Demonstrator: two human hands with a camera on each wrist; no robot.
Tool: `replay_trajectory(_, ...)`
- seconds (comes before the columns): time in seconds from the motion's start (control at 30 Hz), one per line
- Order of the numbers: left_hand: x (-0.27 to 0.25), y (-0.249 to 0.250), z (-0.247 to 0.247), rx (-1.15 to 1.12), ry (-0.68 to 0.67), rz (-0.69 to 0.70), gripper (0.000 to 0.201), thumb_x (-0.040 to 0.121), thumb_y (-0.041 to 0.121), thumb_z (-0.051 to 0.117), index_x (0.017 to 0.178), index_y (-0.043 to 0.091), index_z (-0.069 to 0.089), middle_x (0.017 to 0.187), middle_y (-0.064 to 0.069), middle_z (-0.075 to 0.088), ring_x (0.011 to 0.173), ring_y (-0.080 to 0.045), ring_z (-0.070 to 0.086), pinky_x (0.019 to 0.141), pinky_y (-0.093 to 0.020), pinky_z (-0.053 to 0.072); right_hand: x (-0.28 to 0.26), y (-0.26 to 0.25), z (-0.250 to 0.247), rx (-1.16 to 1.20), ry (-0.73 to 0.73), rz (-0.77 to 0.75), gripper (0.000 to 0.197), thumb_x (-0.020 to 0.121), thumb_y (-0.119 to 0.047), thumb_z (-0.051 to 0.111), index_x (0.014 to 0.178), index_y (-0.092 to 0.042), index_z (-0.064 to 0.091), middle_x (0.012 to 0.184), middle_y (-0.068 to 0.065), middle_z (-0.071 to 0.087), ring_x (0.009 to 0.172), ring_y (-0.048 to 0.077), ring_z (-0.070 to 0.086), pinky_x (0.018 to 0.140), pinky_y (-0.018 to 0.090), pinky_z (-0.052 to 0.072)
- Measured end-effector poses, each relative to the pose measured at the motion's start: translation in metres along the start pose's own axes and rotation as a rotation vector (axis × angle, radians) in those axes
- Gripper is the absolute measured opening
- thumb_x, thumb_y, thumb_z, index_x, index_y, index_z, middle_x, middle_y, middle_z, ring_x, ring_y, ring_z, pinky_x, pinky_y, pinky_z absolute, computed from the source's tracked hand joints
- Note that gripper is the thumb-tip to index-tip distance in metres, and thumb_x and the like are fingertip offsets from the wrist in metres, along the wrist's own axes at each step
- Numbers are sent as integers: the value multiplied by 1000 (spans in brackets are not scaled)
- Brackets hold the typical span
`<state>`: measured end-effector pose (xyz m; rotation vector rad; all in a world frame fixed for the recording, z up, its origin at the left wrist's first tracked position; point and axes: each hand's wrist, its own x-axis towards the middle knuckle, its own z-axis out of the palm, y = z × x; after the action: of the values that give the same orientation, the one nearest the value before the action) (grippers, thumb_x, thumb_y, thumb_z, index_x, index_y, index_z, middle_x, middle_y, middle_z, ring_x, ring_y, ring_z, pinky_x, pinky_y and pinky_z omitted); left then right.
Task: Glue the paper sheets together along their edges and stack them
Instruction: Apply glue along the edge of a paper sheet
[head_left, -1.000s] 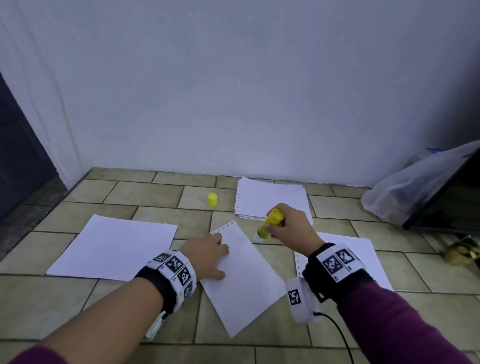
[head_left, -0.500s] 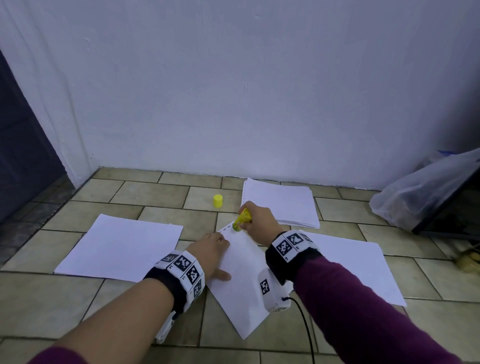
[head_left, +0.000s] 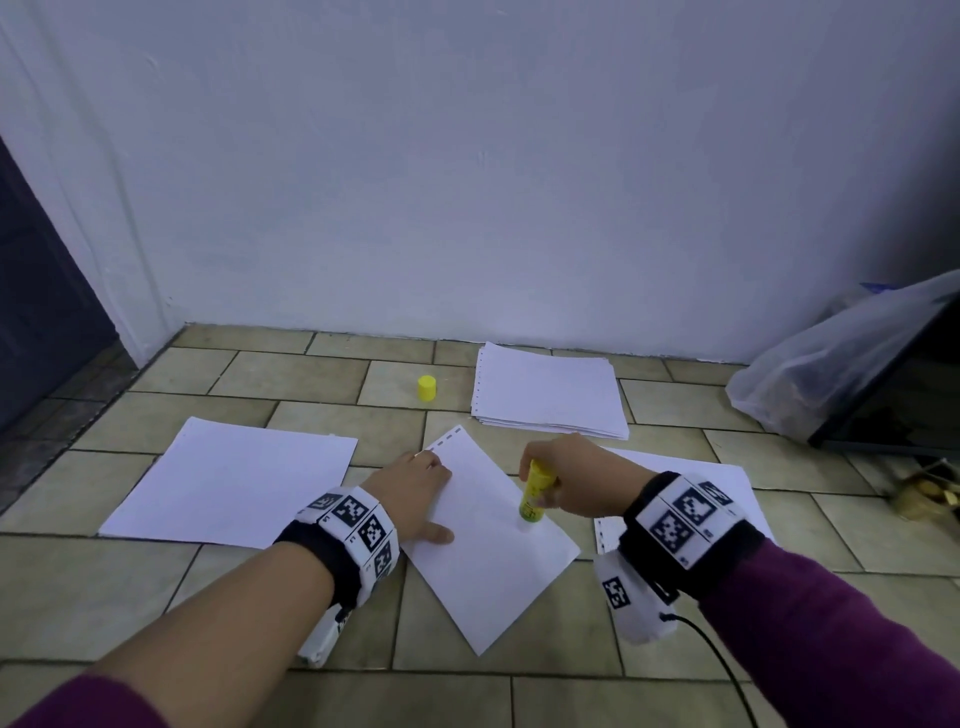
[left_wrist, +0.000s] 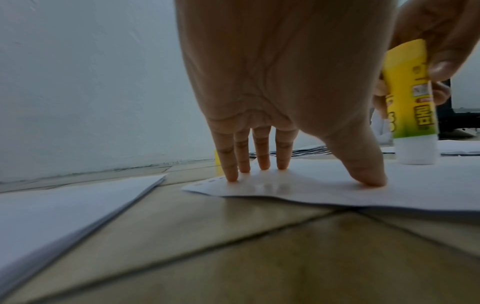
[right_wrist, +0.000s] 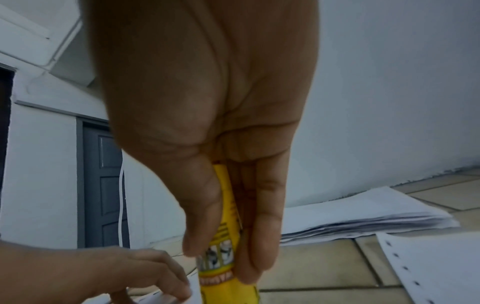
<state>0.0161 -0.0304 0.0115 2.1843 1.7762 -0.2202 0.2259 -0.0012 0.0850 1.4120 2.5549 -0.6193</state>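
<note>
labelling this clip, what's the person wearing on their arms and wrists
Both forearms carry pushed-up purple sleeves. Each wrist has a black band wrapped in white tiles printed with black square markers. A white camera unit hangs under the right wrist, trailing a thin black cable.

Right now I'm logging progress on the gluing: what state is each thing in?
glue stick: uncapped, tip down on the middle sheet, held by the right hand
yellow cap: off, standing on the floor
middle sheet: flat, pressed by the left hand
paper stack: lying by the wall
</note>
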Motion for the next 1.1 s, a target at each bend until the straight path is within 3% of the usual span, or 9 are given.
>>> replay_trajectory(0.13,-3,0,-2,26,-17,8,73,87,48,61,145,15,31,148,-3,28,136,-20,28,110,-37,33,-11,6,1,-51,-54,3,29,90,-15,61,118,-18,55,112,6,56,85,16,46,55,15,31)
replay_trajectory(0.33,-4,-8,-10,91,-21,33,51,96,10,46,146,17,35,150,-3,30,135,-21,34,108,-29,33,-18,10,-13,-3,-61,23,23,82,-16,67,103,-19,59,87,-8,52,83,16,56,58,16,40)
replay_trajectory(0.43,-7,-15,-9,-2,-19,15,56,93,7,49,145,23,36,145,0,32,133,-19,35,107,-28,34,-14,16,-23,551,130,80,20,78,-12,72,83,-12,53,77,5,68,65,17,68,61,24,52)
replay_trajectory(0.53,-10,-21,-6,-66,0,-4,59,87,14,58,142,25,38,142,1,32,132,-17,34,105,-31,36,-2,11,-24,1114,237,110,17,86,-7,64,81,-6,48,75,17,66,61,21,68,62,25,55)
replay_trajectory(0.63,-13,-24,-2,-84,32,-56,59,84,30,64,137,24,39,143,2,26,136,-16,25,107,-33,35,18,5,-17,1611,105,125,16,93,-14,48,88,-2,57,79,13,63,60,20,63,60,26,55)
replay_trajectory(0.7,-15,-26,0,-78,34,-82,62,85,37,64,137,18,36,144,1,27,133,-17,28,104,-31,36,33,2,-9,1736,1,104,23,94,-21,44,91,-4,61,80,10,66,62,17,62,61,27,53)
replay_trajectory(0.83,-14,-32,1,-70,0,-86,78,88,47,60,145,9,24,152,-2,21,135,-20,30,108,-37,34,65,-13,9,1518,120,103,7,91,-9,56,95,-8,61,88,7,64,72,16,62,65,24,48)
replay_trajectory(0.97,-13,-35,0,-102,11,-80,82,87,49,60,148,11,20,155,-1,17,139,-18,26,111,-34,31,100,-20,24,1097,391,214,36,75,-1,74,101,-11,53,97,11,67,79,20,63,60,24,46)
replay_trajectory(1.1,-14,-37,-1,-120,27,-67,85,87,51,60,151,13,18,156,2,16,140,-16,25,112,-31,29,122,-30,24,702,498,185,40,72,-8,76,99,-16,49,96,5,63,87,19,56,66,24,40)
